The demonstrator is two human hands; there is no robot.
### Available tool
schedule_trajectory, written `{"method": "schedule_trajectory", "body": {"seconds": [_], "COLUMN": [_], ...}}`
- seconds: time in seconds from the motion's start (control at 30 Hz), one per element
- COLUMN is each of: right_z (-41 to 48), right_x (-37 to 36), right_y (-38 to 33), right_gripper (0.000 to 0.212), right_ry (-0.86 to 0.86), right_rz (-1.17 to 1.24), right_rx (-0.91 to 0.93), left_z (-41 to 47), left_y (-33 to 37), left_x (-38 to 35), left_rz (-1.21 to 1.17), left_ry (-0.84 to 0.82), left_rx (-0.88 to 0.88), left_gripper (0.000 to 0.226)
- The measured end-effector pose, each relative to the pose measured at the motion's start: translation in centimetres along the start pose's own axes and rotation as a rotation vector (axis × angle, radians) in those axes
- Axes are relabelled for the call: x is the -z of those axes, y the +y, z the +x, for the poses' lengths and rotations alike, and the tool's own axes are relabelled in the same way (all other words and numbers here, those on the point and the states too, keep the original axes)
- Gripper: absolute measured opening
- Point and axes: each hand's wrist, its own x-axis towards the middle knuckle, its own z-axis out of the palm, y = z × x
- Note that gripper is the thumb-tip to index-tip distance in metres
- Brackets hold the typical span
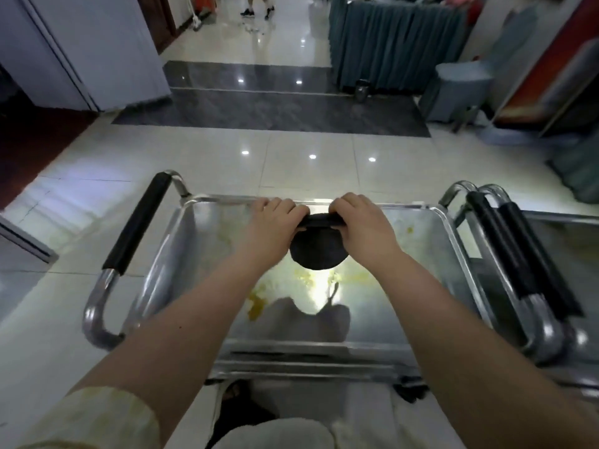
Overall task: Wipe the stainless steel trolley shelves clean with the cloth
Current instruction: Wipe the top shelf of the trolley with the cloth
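Note:
A stainless steel trolley's top shelf (207,247) lies below me, smeared with yellow stains near its middle and front. A dark cloth (319,251) hangs bunched above the shelf's far half. My left hand (275,218) grips the cloth's top edge on the left, and my right hand (363,222) grips it on the right, both with curled fingers. The cloth's lower part hangs down rounded between my hands.
Black-padded handles stand at the trolley's left end (137,225) and right end (499,244). A second trolley (557,241) stands against the right side. A draped table (395,43) and a covered chair (457,89) stand farther back; a person's legs (257,8) show far off.

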Motion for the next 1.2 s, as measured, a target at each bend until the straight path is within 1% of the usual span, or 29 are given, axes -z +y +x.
{"method": "schedule_trajectory", "body": {"seconds": [0.07,0.13,0.2,0.33,0.37,0.47,0.57,0.67,0.77,0.8,0.87,0.93,0.97,1.0,1.07,1.1,1.13,1.2], "right_z": [-3.1,-5.8,-8.3,-12.4,-13.3,-15.9,-18.4,-20.1,-21.1,-21.0,-19.9,-17.9,-16.8,-15.8,-14.6,-14.4,-14.5,-15.5], "right_x": [0.9,1.7,2.2,3.0,3.2,3.5,3.5,3.5,3.8,4.0,4.2,3.5,2.8,1.8,-0.8,-2.2,-3.6,-6.3], "right_y": [2.3,4.3,5.9,7.7,7.9,8.5,9.0,9.7,11.5,12.4,14.8,17.8,19.2,20.6,22.7,23.4,23.9,24.4], "right_gripper": [0.016,0.018,0.023,0.032,0.032,0.026,0.023,0.024,0.019,0.018,0.016,0.019,0.022,0.025,0.034,0.039,0.044,0.054], "right_ry": [-0.013,-0.041,-0.054,-0.044,-0.048,-0.019,0.045,0.049,0.04,0.041,0.022,-0.066,-0.145,-0.243,-0.413,-0.457,-0.485,-0.542], "right_rz": [-0.012,-0.048,-0.076,-0.111,-0.117,-0.07,0.007,0.084,0.19,0.234,0.307,0.3,0.245,0.133,-0.143,-0.215,-0.217,-0.111], "right_rx": [-0.06,-0.105,-0.148,-0.259,-0.292,-0.408,-0.554,-0.618,-0.651,-0.679,-0.75,-0.83,-0.853,-0.843,-0.732,-0.669,-0.621,-0.551], "left_z": [0.0,0.1,0.2,0.2,0.1,-0.4,-0.9,-1.5,-2.0,-1.9,-1.2,0.1,0.7,1.4,2.3,2.3,2.2,1.4], "left_y": [3.1,5.9,8.2,11.2,11.8,13.6,15.2,16.7,18.3,18.9,20.4,21.8,22.4,22.8,23.2,23.1,22.9,22.1], "left_x": [-1.4,-2.3,-2.8,-3.8,-4.1,-4.7,-5.3,-6.3,-7.7,-8.2,-9.5,-11.5,-12.7,-13.9,-16.7,-17.9,-19.1,-21.0], "left_rz": [-0.072,-0.115,-0.143,-0.184,-0.201,-0.287,-0.419,-0.559,-0.756,-0.826,-0.919,-0.959,-0.951,-0.91,-0.69,-0.569,-0.48,-0.383], "left_ry": [-0.063,-0.132,-0.16,-0.122,-0.138,-0.258,-0.296,-0.357,-0.348,-0.36,-0.433,-0.499,-0.529,-0.568,-0.63,-0.638,-0.634,-0.638], "left_rx": [0.024,0.028,0.01,-0.072,-0.089,-0.111,-0.129,-0.1,0.008,0.087,0.306,0.51,0.578,0.615,0.576,0.527,0.472,0.383], "left_gripper": [0.033,0.04,0.036,0.014,0.012,0.019,0.017,0.015,0.012,0.01,0.006,0.005,0.005,0.008,0.02,0.025,0.03,0.042]}}
